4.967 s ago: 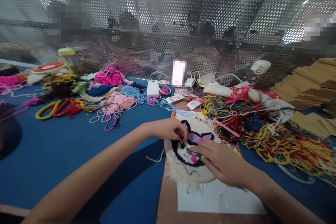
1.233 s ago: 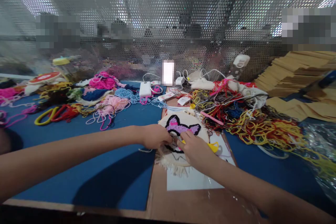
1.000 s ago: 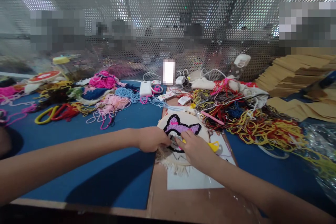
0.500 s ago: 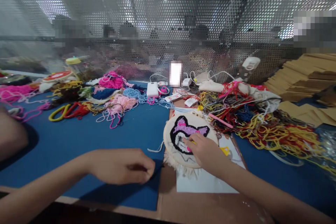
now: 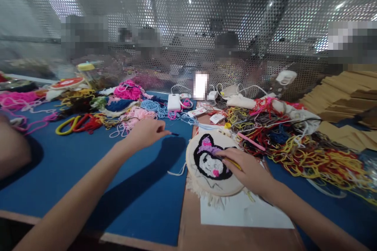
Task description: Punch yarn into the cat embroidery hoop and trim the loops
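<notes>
An embroidery hoop [image 5: 196, 182] stretches cream cloth with a black-outlined, purple, white and pink yarn figure. My right hand [image 5: 247, 170] rests over its right side, closed around a slim yellow-handled tool [image 5: 235, 164]. The tool's exact kind is partly hidden by my fingers; its front end is near the purple yarn. My left hand [image 5: 145, 133] is raised above the blue mat, left of the hoop, thumb and fingers pinched. A short dark piece [image 5: 174, 134] sticks out from its fingertips, too small to name. A white yarn tail [image 5: 176, 173] trails from the hoop's left edge.
White paper [image 5: 247, 213] lies under the hoop. Tangled yarn [image 5: 321, 157] and a pink stick-shaped tool [image 5: 251, 141] are on the right. Yellow-and-red-handled scissors [image 5: 67, 125] lie left, near more yarn. A white box [image 5: 173, 102] stands behind. Another person's arm [image 5: 13, 147] is at far left.
My left hand has risen and moved away from the front, with a dark piece now showing at its fingertips. My right hand has shifted slightly right, uncovering more of the white yarn face.
</notes>
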Motion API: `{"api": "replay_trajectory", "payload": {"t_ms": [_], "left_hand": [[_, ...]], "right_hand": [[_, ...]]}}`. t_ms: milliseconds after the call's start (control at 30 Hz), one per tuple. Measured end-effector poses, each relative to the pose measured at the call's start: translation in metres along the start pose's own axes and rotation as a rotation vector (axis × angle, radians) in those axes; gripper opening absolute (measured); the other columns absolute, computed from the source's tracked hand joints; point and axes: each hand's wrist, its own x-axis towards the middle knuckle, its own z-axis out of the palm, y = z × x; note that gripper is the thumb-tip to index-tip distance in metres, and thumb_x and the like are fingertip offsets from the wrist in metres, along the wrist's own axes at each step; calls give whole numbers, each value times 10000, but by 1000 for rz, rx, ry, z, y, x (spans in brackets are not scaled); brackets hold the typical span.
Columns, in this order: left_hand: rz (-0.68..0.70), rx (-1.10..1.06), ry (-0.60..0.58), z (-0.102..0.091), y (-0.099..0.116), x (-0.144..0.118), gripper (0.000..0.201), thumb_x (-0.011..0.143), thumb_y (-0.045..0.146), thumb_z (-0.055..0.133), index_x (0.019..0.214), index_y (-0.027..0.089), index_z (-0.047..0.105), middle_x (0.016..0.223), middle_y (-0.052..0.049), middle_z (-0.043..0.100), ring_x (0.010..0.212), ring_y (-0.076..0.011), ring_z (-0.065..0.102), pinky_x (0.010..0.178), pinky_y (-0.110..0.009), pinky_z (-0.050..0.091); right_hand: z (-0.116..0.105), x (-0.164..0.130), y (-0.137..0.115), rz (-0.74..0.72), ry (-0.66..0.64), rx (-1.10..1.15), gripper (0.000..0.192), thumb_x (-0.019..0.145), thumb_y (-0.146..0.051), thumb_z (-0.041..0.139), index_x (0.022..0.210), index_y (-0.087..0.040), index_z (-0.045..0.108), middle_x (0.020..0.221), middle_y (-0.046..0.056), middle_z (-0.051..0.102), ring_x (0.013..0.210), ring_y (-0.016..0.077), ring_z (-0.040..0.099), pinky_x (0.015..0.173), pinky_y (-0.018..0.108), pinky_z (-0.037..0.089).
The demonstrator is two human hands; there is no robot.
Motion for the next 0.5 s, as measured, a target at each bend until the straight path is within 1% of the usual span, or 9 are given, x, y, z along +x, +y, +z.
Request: {"api": "replay_trajectory", "payload": {"t_ms": [67,133,200,300,400,500], "left_hand": [[-21,58,22,18,1,5,353,839,457,379,639,180,468,630,-24,558,565,-139,483,498,-230,225],[-12,59,46,32,2,5,306,844,438,382,700,185,474,709,-29,584,626,-151,517,506,-230,240],[2,29,66,40,2,2,243,841,416,397,780,192,472,765,-25,588,651,-153,529,515,-231,265],[37,-18,84,48,5,-3,179,853,362,390,864,200,466,787,-14,574,651,-149,527,536,-239,307],[131,-56,119,55,12,-6,143,863,304,392,879,197,485,820,-19,561,728,-162,527,604,-256,360],[261,-90,130,59,22,-8,149,875,259,387,889,182,514,863,-36,550,833,-178,504,714,-284,393]], "right_hand": [[-3,0,4,24,35,-14,273,888,-193,381,1095,-214,557,1042,54,620,983,168,555,850,326,442],[-5,1,9,43,87,-62,265,889,-191,373,1077,-199,560,1051,61,618,1007,177,546,885,345,427],[-4,1,14,57,140,-139,266,888,-189,365,1075,-186,555,1067,70,612,1029,189,533,911,370,414],[-3,2,21,46,195,-278,274,883,-199,368,1094,-182,543,1074,76,608,1061,211,517,914,394,418],[-3,3,28,5,250,-425,297,884,-207,371,1135,-183,528,1082,85,601,1084,223,505,924,396,415],[-4,5,32,-14,253,-515,310,875,-186,387,1146,-182,539,1114,97,580,1079,230,500,930,403,406]]}}
